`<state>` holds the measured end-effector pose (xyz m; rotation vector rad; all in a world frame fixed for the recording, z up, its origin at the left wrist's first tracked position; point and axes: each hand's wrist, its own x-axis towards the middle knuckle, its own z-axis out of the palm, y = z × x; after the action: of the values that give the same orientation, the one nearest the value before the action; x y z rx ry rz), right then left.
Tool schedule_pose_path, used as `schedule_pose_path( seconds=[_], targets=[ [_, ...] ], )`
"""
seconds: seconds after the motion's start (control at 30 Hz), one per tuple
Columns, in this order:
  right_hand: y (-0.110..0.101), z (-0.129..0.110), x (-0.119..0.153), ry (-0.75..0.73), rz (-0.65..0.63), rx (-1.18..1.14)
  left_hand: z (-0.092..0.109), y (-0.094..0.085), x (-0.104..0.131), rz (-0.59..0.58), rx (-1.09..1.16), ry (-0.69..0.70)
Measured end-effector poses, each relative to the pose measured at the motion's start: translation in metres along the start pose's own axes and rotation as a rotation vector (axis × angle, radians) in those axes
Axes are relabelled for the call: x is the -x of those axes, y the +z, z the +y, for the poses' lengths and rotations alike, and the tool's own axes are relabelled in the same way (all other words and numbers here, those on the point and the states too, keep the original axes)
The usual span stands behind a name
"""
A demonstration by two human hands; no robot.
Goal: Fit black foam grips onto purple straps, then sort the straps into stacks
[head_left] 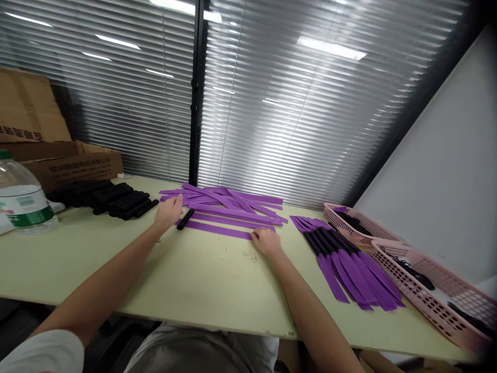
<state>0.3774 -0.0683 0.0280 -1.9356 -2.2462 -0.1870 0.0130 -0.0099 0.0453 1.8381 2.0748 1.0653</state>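
Across the table [217, 290], a flat purple strip [221, 230] is being pinched by the right fingers [256, 234], best kept untwisted. Whether anything is being pinched by the left fingers [179, 202] cannot be told.

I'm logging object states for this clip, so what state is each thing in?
Left hand: beside the black sleeve, grip unclear
Right hand: fingers at the nearest strip's end
Nearest strip: laid flat
Black sleeve: lying aslant
Strip pile: loose, crisscrossed
Sleeve heap: piled
Sleeved strips: side by side, overlapping
Bottle: upright, capped
Cardboard box: open
Front pink basket: lidless, holding black items
Blinds: lowered
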Motion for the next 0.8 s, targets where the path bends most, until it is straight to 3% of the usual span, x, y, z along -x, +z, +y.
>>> schedule_pose_path(
  seconds=[0.13, 0.3, 0.43, 0.5, 0.63, 0.7, 0.8],
  targets=[
    [0.001, 0.002, 0.000, 0.015, 0.005, 0.001, -0.001, -0.004, 0.002, 0.028, -0.073, 0.015],
    [0.002, 0.005, -0.001, 0.049, 0.003, 0.004, -0.002, 0.013, 0.008, -0.083, -0.112, 0.062],
    [0.002, 0.006, -0.002, 0.072, -0.006, 0.004, 0.014, 0.024, 0.018, -0.166, -0.092, 0.080],
    [0.002, 0.007, -0.003, 0.083, -0.004, 0.002, 0.025, 0.025, 0.021, -0.166, 0.055, 0.121],
    [0.000, 0.010, -0.002, 0.110, 0.032, -0.005, 0.030, 0.020, 0.017, 0.011, 0.524, 0.185],
    [-0.003, 0.013, -0.002, 0.132, 0.060, -0.010, 0.022, 0.019, 0.013, 0.050, 0.566, 0.137],
    [-0.009, 0.020, -0.001, 0.190, 0.087, -0.019, 0.009, 0.019, 0.009, 0.015, 0.524, 0.078]
  ],
)
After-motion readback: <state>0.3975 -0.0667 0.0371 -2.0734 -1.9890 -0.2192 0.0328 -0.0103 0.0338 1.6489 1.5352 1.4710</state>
